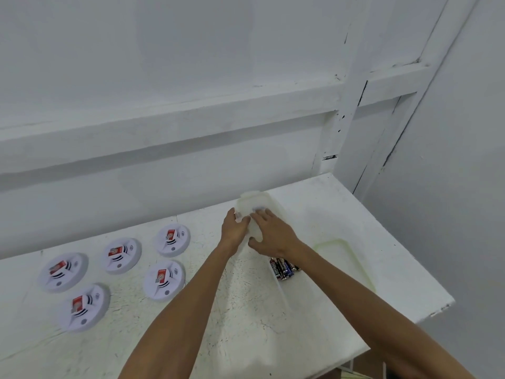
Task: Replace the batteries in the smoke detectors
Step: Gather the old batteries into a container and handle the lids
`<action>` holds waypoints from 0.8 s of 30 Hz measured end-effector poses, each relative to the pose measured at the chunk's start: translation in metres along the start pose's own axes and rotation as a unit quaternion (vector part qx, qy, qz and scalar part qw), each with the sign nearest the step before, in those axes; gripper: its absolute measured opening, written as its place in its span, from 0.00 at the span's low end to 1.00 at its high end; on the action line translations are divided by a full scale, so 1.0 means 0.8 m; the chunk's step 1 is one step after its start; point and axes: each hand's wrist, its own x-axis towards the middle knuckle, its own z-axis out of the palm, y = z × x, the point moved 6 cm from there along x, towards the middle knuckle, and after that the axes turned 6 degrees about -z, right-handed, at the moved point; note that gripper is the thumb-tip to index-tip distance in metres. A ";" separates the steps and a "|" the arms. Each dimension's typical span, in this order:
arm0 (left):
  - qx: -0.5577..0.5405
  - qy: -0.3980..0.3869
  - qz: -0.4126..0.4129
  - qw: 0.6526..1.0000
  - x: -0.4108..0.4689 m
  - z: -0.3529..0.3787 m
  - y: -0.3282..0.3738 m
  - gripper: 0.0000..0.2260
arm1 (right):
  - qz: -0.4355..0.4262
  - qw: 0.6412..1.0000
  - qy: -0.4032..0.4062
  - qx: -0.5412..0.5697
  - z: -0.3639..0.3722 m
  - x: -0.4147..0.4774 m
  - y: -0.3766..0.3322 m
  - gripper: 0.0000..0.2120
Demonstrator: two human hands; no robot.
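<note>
Early stage. 5 smoke detectors (164,280) lie left of clear box (273,272), look untouched. Batteries (284,268) still inside box. Left hand (234,228) grips box's far end, right hand (273,234) presses flat on top. All swaps pending.

White table (246,310), scuffed top, back edge against the wall. Left half: five round white smoke detectors (164,280) with red labels, loose cluster, none touching. Right of centre: translucent plastic box (254,203) near the back edge. Dark batteries (284,268) bunched just in front; can't tell if they're inside it. Further right: clear green-rimmed lid (338,261), flat.
</note>
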 end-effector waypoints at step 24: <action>-0.043 -0.036 -0.110 0.992 0.019 0.021 0.012 0.17 | 0.226 0.908 0.088 0.343 -0.027 0.016 0.111 0.31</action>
